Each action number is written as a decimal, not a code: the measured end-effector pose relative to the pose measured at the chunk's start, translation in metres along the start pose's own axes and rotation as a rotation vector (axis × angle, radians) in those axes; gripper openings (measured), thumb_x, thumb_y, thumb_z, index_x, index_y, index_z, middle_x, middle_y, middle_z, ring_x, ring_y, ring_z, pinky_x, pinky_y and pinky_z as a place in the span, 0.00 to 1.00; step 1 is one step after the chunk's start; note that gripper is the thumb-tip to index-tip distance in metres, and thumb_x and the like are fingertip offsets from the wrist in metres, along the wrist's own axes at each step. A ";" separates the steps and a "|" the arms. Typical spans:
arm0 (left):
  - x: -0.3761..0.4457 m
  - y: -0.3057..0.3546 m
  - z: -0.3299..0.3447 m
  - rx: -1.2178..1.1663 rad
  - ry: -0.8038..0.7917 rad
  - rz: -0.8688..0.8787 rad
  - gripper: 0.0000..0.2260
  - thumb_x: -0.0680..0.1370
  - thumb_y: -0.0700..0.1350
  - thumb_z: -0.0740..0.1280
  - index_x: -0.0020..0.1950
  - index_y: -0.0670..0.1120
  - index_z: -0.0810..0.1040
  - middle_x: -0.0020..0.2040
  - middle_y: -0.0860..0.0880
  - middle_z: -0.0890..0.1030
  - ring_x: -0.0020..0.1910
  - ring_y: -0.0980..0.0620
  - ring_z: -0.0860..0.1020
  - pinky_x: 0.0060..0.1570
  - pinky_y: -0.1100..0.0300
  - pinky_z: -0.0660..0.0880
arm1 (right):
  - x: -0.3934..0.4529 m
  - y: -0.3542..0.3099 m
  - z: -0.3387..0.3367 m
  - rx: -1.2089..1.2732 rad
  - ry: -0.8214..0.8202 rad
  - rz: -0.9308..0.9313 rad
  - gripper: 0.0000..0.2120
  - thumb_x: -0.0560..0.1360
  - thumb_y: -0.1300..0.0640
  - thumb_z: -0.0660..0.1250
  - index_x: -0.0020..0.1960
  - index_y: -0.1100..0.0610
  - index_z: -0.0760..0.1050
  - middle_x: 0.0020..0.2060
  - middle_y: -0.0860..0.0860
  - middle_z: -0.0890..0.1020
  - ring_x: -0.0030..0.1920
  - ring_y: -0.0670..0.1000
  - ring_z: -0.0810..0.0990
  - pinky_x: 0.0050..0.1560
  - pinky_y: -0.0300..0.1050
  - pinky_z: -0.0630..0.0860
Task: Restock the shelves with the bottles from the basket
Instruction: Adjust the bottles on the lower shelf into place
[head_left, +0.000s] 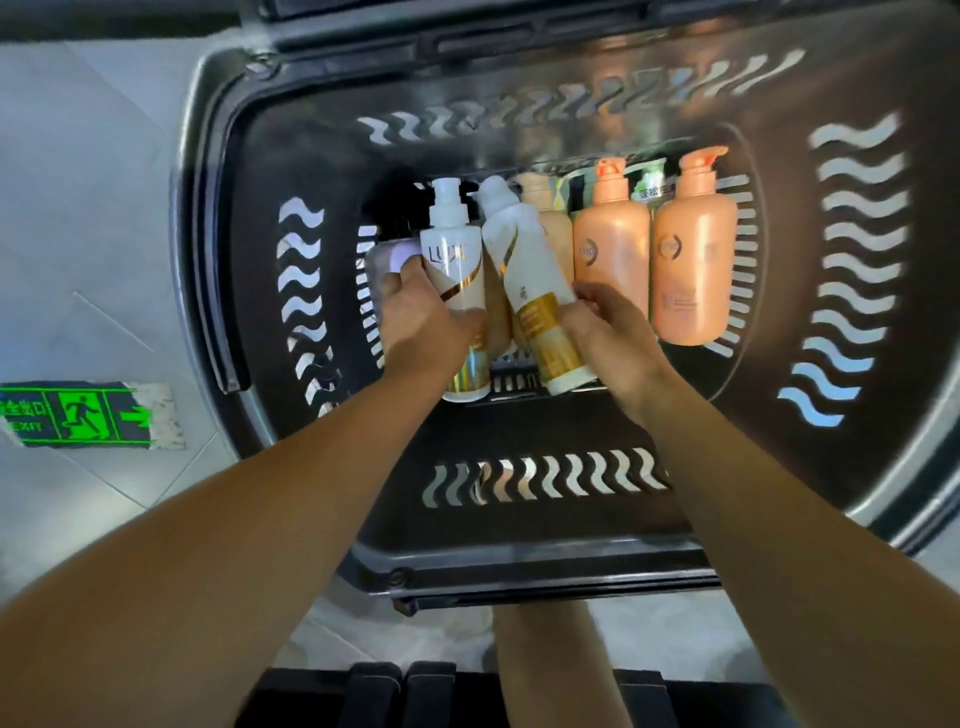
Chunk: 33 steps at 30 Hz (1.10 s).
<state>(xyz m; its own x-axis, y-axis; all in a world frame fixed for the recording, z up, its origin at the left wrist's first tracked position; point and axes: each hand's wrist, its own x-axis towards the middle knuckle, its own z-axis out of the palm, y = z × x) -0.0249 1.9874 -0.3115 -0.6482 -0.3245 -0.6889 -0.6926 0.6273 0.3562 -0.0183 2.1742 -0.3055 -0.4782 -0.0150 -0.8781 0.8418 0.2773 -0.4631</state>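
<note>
Head view: the black basket (291, 171) surrounds both hands; orange bottles (693, 260) lie just right of them. Left hand (421, 322) grips one white bottle (452, 270), right hand (618, 332) grips another white bottle (524, 270), long axes pointing away, pumps farthest.

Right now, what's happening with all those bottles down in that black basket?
A person is reaching into the black basket with both hands. The left hand grips a white Lux bottle, and the right hand grips a second white and gold bottle, tilted against the first. Two peach pump bottles lie in the basket beside them. No shelf is in view.
</note>
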 end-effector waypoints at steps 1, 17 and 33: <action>0.001 0.001 0.002 0.022 -0.004 -0.005 0.30 0.68 0.46 0.76 0.67 0.44 0.69 0.62 0.44 0.72 0.57 0.44 0.75 0.56 0.51 0.76 | -0.003 -0.001 -0.004 0.132 -0.031 0.055 0.17 0.78 0.49 0.60 0.65 0.51 0.72 0.57 0.53 0.80 0.55 0.54 0.81 0.56 0.53 0.79; -0.031 0.004 -0.062 -0.108 -0.238 0.076 0.31 0.64 0.48 0.78 0.62 0.59 0.68 0.53 0.58 0.78 0.52 0.56 0.78 0.50 0.59 0.76 | -0.070 -0.014 -0.003 0.254 -0.180 0.073 0.24 0.65 0.55 0.70 0.62 0.47 0.74 0.52 0.50 0.85 0.54 0.52 0.84 0.55 0.53 0.79; -0.196 0.074 -0.379 -0.232 -0.211 0.306 0.32 0.58 0.50 0.78 0.61 0.52 0.74 0.51 0.56 0.81 0.48 0.57 0.81 0.55 0.52 0.79 | -0.344 -0.193 0.089 0.192 0.069 -0.243 0.23 0.69 0.54 0.77 0.60 0.49 0.73 0.51 0.50 0.84 0.51 0.49 0.84 0.53 0.49 0.80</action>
<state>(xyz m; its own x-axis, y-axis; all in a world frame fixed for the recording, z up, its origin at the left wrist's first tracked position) -0.0689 1.8289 0.0887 -0.7721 0.0187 -0.6353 -0.5473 0.4885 0.6795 0.0063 2.0403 0.0749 -0.6814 0.0083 -0.7319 0.7296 0.0874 -0.6783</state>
